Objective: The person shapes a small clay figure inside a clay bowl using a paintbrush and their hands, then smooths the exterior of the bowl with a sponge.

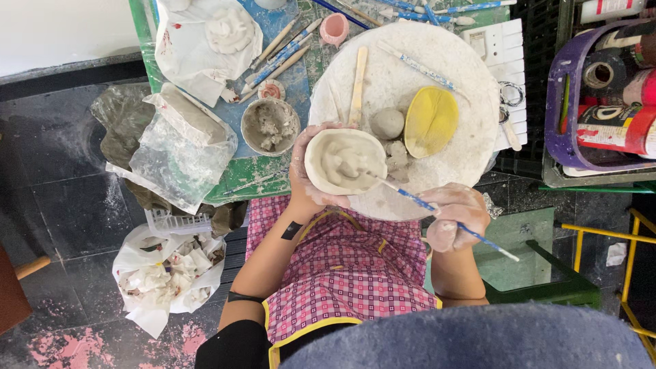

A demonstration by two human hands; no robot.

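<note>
My left hand (304, 179) cups a small pale clay bowl (344, 160) from its left side, holding it over the near edge of a round white board (451, 147). My right hand (452, 216), smeared with clay, grips a thin blue-and-white brush (444, 217); its tip reaches into the bowl. Just beyond the bowl on the board lie a grey clay ball (387, 124), small clay lumps (396, 157) and a yellow sponge (430, 121).
A wooden stick (358, 85) and another brush (418, 67) lie on the board. To the left stand a cup of clay slip (270, 126), several tools and bagged clay (181, 147) on the green table (253, 171). A purple basket (562, 109) of bottles is right. A scrap bag (167, 273) sits on the floor.
</note>
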